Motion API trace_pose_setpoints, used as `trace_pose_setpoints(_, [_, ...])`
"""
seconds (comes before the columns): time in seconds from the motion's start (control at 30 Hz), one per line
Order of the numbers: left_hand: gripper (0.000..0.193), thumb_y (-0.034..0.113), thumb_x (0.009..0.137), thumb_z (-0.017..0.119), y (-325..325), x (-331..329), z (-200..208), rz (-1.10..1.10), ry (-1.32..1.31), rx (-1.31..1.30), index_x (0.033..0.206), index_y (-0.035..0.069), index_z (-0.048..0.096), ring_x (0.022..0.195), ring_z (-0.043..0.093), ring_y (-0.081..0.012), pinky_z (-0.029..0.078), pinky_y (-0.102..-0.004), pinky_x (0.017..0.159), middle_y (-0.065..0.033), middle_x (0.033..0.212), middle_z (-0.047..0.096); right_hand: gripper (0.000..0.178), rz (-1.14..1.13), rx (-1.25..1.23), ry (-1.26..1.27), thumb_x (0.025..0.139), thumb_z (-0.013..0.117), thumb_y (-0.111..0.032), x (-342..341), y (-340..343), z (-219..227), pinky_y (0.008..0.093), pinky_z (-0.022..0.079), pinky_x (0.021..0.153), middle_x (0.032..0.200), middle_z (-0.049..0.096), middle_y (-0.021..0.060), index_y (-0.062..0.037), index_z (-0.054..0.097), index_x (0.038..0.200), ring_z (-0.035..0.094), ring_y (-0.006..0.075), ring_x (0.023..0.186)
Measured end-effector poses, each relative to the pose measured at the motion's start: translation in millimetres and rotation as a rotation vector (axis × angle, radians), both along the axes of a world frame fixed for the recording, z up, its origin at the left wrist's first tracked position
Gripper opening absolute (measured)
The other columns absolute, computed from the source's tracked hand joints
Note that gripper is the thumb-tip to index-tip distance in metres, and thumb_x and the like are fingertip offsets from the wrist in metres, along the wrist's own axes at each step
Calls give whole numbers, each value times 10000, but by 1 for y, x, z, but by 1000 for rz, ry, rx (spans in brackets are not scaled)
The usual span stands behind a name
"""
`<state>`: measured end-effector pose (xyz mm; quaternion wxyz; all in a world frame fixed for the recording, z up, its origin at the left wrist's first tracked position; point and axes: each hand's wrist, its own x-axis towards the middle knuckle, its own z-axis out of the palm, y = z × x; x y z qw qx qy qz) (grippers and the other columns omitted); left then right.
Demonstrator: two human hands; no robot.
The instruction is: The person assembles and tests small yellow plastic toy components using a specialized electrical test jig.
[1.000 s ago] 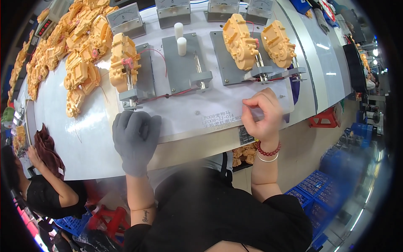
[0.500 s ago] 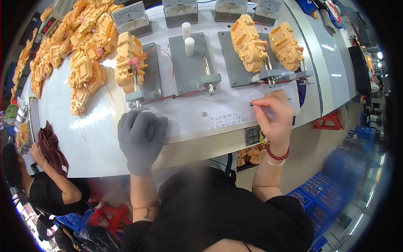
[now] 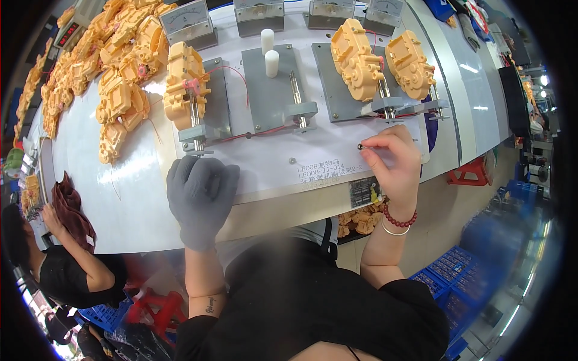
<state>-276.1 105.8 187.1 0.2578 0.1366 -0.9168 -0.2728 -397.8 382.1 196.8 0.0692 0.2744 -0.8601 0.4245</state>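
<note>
At nine o'clock from the middle of the view, the gloved left hand (image 3: 203,200) curls into a loose fist just below a metal bracket (image 3: 193,135); whether it holds anything cannot be told. Toward three o'clock, the bare right hand's (image 3: 395,163) thumb and forefinger almost meet at a small dark knob (image 3: 360,147), though a pinch cannot be confirmed. Beyond, one yellow housing (image 3: 178,72) stands at half past ten, two yellow housings (image 3: 352,57) near one o'clock, and panel meters (image 3: 259,13) around twelve.

The head-worn fisheye looks down from near above the table (image 3: 135,210).
</note>
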Motion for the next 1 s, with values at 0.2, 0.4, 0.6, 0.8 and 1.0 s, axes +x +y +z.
trace_pose_setpoints(0.2, [195, 59, 669, 753, -1, 0, 2, -5, -11, -17, 684, 104, 563, 661, 512, -259, 432, -375, 609, -38, 660, 519, 136, -59, -1, -41, 757, 765, -21, 1, -6, -2, 288, 520, 664, 829, 612, 89, 2, 691, 869, 603, 213, 765])
trace_pose_setpoints(0.4, [196, 59, 668, 755, 0, -1, 1, -7, -16, -8, 689, 102, 565, 692, 532, -262, 445, -371, 639, -43, 688, 544, 136, -78, -4, -53, 769, 765, -33, 1, -5, -1, 290, 522, 668, 834, 615, 92, 12, 686, 870, 608, 214, 762])
trace_pose_setpoints(0.6, [196, 58, 668, 754, -1, 1, 1, -4, -15, -18, 691, 104, 564, 705, 545, -261, 451, -369, 651, -45, 698, 558, 139, -90, -4, -46, 768, 766, -40, 2, -7, -3, 288, 519, 668, 831, 619, 89, 13, 688, 870, 605, 209, 757])
trace_pose_setpoints(0.8, [191, 53, 667, 750, 0, 1, 2, -13, -15, -19, 691, 110, 569, 679, 531, -261, 445, -374, 628, -40, 679, 548, 122, -78, -20, -52, 775, 759, -24, 4, -6, -4, 290, 523, 667, 839, 622, 93, 9, 691, 871, 605, 209, 755])
trace_pose_setpoints(1.0, [188, 53, 668, 749, 2, 1, 2, -10, -11, -11, 689, 105, 569, 670, 527, -262, 442, -375, 619, -42, 675, 544, 113, -99, -24, -41, 777, 756, -18, 6, -6, -4, 294, 522, 659, 828, 619, 89, 2, 693, 869, 605, 211, 757])
